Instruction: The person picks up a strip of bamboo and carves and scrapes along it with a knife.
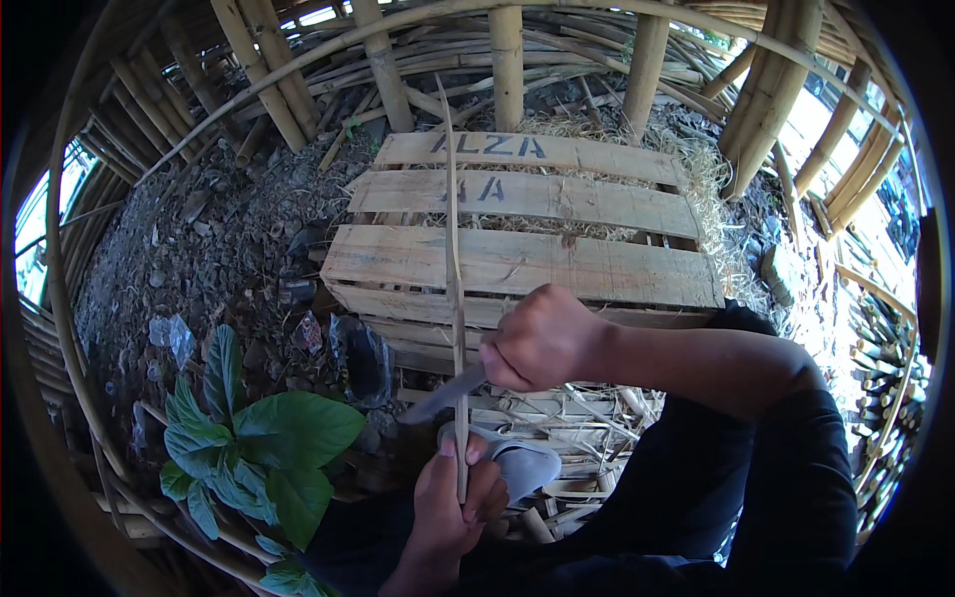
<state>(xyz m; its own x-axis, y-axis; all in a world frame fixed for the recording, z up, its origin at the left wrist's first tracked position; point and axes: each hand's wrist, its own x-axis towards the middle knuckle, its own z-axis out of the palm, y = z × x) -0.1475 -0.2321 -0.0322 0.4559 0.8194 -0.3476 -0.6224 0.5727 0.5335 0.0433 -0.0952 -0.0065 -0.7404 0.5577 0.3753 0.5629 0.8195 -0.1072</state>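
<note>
A long, thin bamboo strip (pixel 453 239) stands lengthwise in front of me, its far tip reaching past the wooden crate. Near its lower end, my left hand (pixel 453 497) is closed around it. My right hand (pixel 547 338) forms a fist around a knife, whose handle is hidden inside the fingers. The grey blade of the knife (pixel 438 398) points left and crosses the strip a short way above my left hand. Blade and strip appear to touch; how deep the edge sits I cannot tell.
A slatted wooden crate (pixel 527 261) lies beyond my hands, with straw and shavings around it. A leafy green plant (pixel 288 433) grows at the lower left. A shoe (pixel 525 466) rests near the knife. Bamboo posts (pixel 505 70) fence the far side, and cut sticks (pixel 880 398) pile up at right.
</note>
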